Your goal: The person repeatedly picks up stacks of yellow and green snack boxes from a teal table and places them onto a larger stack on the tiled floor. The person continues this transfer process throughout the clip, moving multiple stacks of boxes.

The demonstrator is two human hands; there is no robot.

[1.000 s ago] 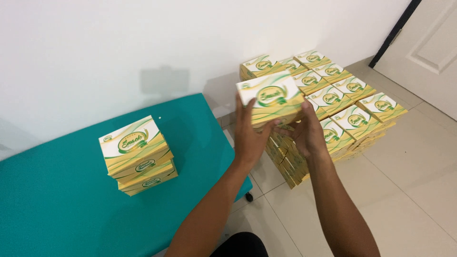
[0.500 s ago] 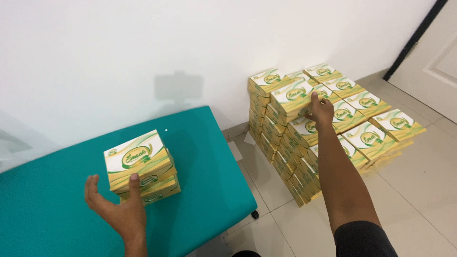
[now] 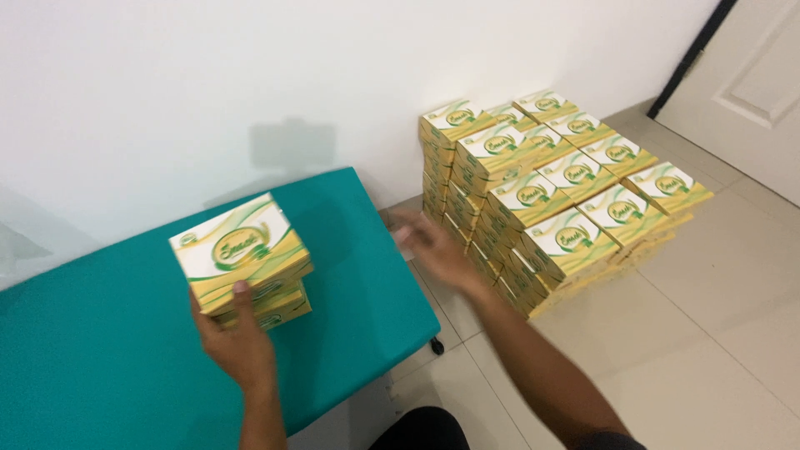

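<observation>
Nearest the camera, the left hand [image 3: 236, 343] reaches up from the lower edge of the view, its grip closed against the near face of the small stack of boxes [image 3: 246, 265] on the teal bench [image 3: 100, 367]. The thumb presses on the front of the stack where the top box meets the one beneath, and the fingers wrap around the left side, mostly hidden. The stack sits near the middle of the bench, a few yellow, white and green cartons high, the top one slightly tilted and turned off square from those below.

To the right, the right hand [image 3: 429, 248] hangs in the air over the bench's right edge, between the stack and the large pile of boxes [image 3: 554, 196] on the floor. It is blurred, the fingers spread loosely; its grip is open and holds nothing.

Farther back, the pile stands on the pale tiled floor [image 3: 717, 350] just beside the bench's end, several layers of the same cartons set in rows. Behind everything runs a white wall [image 3: 250, 75], and a white door [image 3: 750, 92] with a dark frame fills the upper right corner.
</observation>
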